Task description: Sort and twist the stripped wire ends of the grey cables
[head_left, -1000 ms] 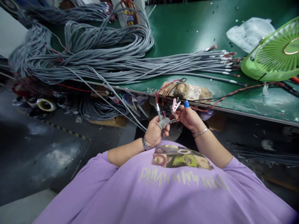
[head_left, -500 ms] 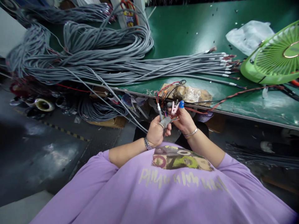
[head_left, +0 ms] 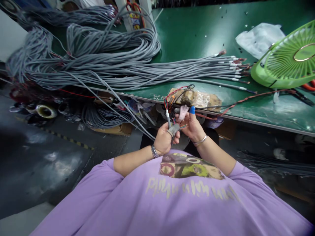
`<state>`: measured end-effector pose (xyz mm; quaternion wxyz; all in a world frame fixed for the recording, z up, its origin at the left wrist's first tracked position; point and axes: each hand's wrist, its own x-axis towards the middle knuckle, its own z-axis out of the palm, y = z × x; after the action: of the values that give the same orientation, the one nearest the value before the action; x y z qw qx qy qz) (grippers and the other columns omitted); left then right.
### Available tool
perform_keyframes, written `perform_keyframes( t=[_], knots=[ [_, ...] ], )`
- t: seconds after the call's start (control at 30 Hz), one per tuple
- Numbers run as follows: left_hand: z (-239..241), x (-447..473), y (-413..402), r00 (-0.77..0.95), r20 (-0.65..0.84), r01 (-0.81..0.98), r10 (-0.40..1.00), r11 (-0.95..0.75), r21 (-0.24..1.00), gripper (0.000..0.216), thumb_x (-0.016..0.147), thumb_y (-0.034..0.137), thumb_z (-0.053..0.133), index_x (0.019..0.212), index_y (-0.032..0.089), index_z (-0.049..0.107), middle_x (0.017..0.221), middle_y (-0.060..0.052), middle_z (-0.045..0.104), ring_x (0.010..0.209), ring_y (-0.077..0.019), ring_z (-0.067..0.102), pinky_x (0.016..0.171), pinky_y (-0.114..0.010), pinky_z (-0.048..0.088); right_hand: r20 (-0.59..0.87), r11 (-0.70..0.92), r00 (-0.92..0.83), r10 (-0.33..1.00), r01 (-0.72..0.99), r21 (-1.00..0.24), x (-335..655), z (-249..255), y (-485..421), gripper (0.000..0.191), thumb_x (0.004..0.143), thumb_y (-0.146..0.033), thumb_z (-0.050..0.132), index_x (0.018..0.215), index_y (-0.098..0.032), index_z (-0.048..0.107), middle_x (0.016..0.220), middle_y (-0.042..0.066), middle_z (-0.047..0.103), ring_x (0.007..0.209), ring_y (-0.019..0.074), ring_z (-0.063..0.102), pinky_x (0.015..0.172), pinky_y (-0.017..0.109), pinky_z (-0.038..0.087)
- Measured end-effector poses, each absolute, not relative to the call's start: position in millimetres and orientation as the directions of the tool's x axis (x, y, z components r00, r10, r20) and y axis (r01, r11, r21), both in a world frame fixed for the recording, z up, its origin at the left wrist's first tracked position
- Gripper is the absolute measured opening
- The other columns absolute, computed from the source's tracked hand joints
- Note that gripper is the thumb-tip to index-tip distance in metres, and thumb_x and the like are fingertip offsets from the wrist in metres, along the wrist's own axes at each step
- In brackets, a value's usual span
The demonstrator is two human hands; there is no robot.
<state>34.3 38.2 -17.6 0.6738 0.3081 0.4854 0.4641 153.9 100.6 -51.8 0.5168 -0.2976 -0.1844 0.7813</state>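
My left hand (head_left: 163, 139) is closed around a grey cable (head_left: 168, 122), its thumb wrapped in a grey cover. Above the fist the cable stands up, with a white band and thin coloured wires (head_left: 165, 104) fanning from its end. More bare-tipped coloured wires (head_left: 183, 126) stick out between the two hands. My right hand (head_left: 193, 128), with a blue finger cot (head_left: 192, 109) on the thumb, is closed on a small pink clip (head_left: 183, 112), blurred by motion. The fingers behind the clip are partly hidden.
Long grey cables (head_left: 118, 70) lie bundled along the green bench (head_left: 187, 32), stripped ends to the right. A green fan (head_left: 283, 62) and a plastic bag (head_left: 261, 37) stand at right. A taped cardboard piece (head_left: 204, 99) with wires lies at the bench edge.
The pink clip has turned in my right hand and now looks blurred; its open shape showed before. My left hand keeps its grip on the cable, nearly unmoved.
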Motion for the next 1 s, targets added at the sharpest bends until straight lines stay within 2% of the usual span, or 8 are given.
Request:
perform_keyframes(
  t=[0.23,0.3,0.4,0.53,0.7,0.77,0.9,1.0],
  knots=[
    [-19.1,29.3,30.9,0.08,-0.351,-0.294,0.933,0.359,0.886,0.046,0.067,0.055,0.076,0.08,0.019,0.049,0.054,0.007,0.058,0.035,-0.0062,0.049,0.034,-0.017,0.031,-0.233,-0.428,-0.387,0.892,-0.559,-0.71,171.3,-54.5,98.2,0.067,0.076,-0.085,0.047,0.082,-0.021,0.064,0.071,0.002,0.062,0.056,0.0115,0.05,0.055,0.026,0.044],
    [-18.2,28.3,32.1,0.053,-0.329,-0.307,0.943,0.328,0.893,0.045,0.068,0.054,0.075,0.08,0.019,0.05,0.054,0.007,0.058,0.035,-0.0061,0.049,0.034,-0.017,0.03,-0.248,-0.422,-0.366,0.897,-0.54,-0.728,173.0,-52.3,100.2,0.064,0.077,-0.082,0.049,0.082,-0.02,0.064,0.072,0.002,0.063,0.055,0.0111,0.049,0.054,0.025,0.043],
    [-16.5,28.2,35.6,0.019,-0.311,-0.329,0.95,0.3,0.895,0.043,0.069,0.053,0.075,0.081,0.019,0.05,0.054,0.007,0.058,0.035,-0.0059,0.049,0.033,-0.017,0.029,-0.228,-0.368,-0.309,0.923,-0.541,-0.757,171.5,-47.3,103.6,0.051,0.08,-0.071,0.06,0.08,-0.02,0.063,0.07,0.0,0.061,0.056,0.0103,0.047,0.055,0.025,0.042],
    [-15.7,30.7,38.0,0.015,-0.302,-0.331,0.953,0.29,0.898,0.042,0.07,0.052,0.073,0.08,0.019,0.05,0.054,0.008,0.057,0.035,-0.0058,0.049,0.034,-0.017,0.029,-0.204,-0.316,-0.255,0.945,-0.554,-0.77,166.1,-44.5,104.8,0.036,0.076,-0.053,0.073,0.078,-0.019,0.063,0.064,-0.002,0.057,0.054,0.009,0.044,0.054,0.024,0.039],
    [-16.5,32.2,38.4,0.013,-0.3,-0.332,0.954,0.287,0.899,0.04,0.071,0.05,0.074,0.079,0.019,0.05,0.054,0.007,0.058,0.035,-0.0059,0.049,0.034,-0.016,0.03,-0.138,-0.153,-0.071,0.988,-0.606,-0.781,156.4,-50.0,102.0,0.045,0.078,-0.063,0.068,0.072,-0.019,0.063,0.064,-0.001,0.061,0.054,0.0087,0.046,0.051,0.024,0.037],
    [-16.9,31.9,39.2,0.011,-0.3,-0.334,0.954,0.286,0.898,0.039,0.072,0.05,0.074,0.079,0.019,0.05,0.054,0.007,0.058,0.035,-0.0058,0.049,0.033,-0.016,0.03,-0.16,-0.169,-0.071,0.985,-0.628,-0.76,153.4,-51.1,101.7,0.047,0.077,-0.065,0.069,0.069,-0.019,0.062,0.065,-0.001,0.063,0.054,0.0085,0.049,0.052,0.024,0.039],
    [-17.5,31.7,40.6,0.009,-0.304,-0.339,0.953,0.289,0.895,0.04,0.071,0.051,0.074,0.079,0.019,0.051,0.054,0.007,0.058,0.035,-0.0058,0.049,0.033,-0.016,0.03,-0.282,-0.354,-0.222,0.933,-0.7,-0.62,151.0,-49.7,103.7,0.046,0.074,-0.065,0.072,0.073,-0.019,0.063,0.07,0.0,0.07,0.052,0.008,0.053,0.052,0.023,0.045],
    [-18.2,32.2,40.9,0.001,-0.31,-0.334,0.951,0.292,0.896,0.042,0.07,0.052,0.075,0.079,0.019,0.051,0.054,0.007,0.058,0.035,-0.0057,0.049,0.033,-0.016,0.03,-0.289,-0.374,-0.248,0.925,-0.732,-0.57,150.5,-49.1,105.8,0.043,0.075,-0.061,0.073,0.075,-0.019,0.064,0.068,-0.001,0.069,0.053,0.0079,0.056,0.051,0.021,0.046]
  ],
)
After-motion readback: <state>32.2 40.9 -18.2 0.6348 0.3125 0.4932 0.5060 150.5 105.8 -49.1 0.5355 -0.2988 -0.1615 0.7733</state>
